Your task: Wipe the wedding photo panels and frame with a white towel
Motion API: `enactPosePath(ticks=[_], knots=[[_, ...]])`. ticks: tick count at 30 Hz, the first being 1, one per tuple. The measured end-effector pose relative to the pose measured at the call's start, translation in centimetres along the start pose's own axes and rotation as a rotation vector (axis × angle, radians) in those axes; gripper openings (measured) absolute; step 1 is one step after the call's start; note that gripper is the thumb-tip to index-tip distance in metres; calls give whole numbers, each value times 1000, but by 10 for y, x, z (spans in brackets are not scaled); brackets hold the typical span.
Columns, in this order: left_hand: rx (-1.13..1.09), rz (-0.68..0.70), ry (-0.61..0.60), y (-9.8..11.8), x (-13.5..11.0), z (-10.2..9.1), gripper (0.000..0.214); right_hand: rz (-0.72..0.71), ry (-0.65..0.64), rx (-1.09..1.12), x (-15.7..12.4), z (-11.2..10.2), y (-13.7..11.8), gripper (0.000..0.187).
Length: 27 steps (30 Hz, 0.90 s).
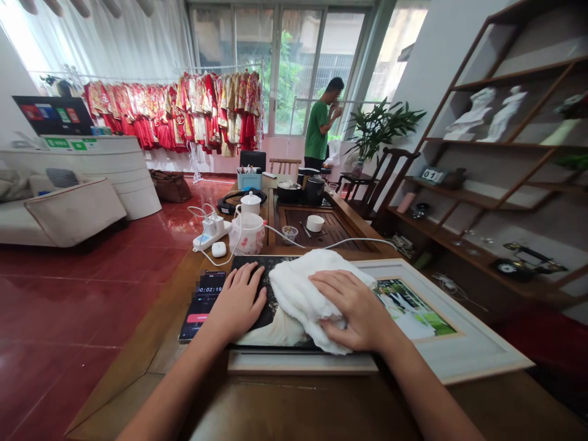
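My right hand is closed around a bunched white cloth, which rests on a dark picture panel. The cloth hides much of the panel's right half; a pale shape shows along its lower part. My left hand lies flat on the panel's left side, fingers spread. Beneath the panel and out to the right is a white-framed photo with a figure in white on green. Left of my left hand, a phone displays a running timer.
Behind the panel are a power strip, a plastic-wrapped tub, a white lidded cup and a tea tray with a white bowl. A white cable crosses the table. A person in a green shirt stands by the window.
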<state>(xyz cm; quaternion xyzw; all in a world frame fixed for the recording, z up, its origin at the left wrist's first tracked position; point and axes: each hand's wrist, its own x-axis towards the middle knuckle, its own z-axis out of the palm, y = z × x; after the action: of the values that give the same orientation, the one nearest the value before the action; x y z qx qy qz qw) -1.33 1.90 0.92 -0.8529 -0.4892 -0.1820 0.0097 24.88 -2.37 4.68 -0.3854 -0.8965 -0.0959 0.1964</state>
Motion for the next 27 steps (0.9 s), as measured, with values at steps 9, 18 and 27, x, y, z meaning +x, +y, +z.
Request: enactPosePath(ticks=[9, 18, 27], knots=[[3, 0, -9, -1, 0, -1, 44, -33, 3, 49, 2, 0, -7, 63], [6, 3, 1, -1, 0, -1, 44, 46, 42, 8, -1, -1, 2, 57], [-7, -8, -4, 0, 0, -1, 43, 9, 21, 32, 0, 0, -1, 59]])
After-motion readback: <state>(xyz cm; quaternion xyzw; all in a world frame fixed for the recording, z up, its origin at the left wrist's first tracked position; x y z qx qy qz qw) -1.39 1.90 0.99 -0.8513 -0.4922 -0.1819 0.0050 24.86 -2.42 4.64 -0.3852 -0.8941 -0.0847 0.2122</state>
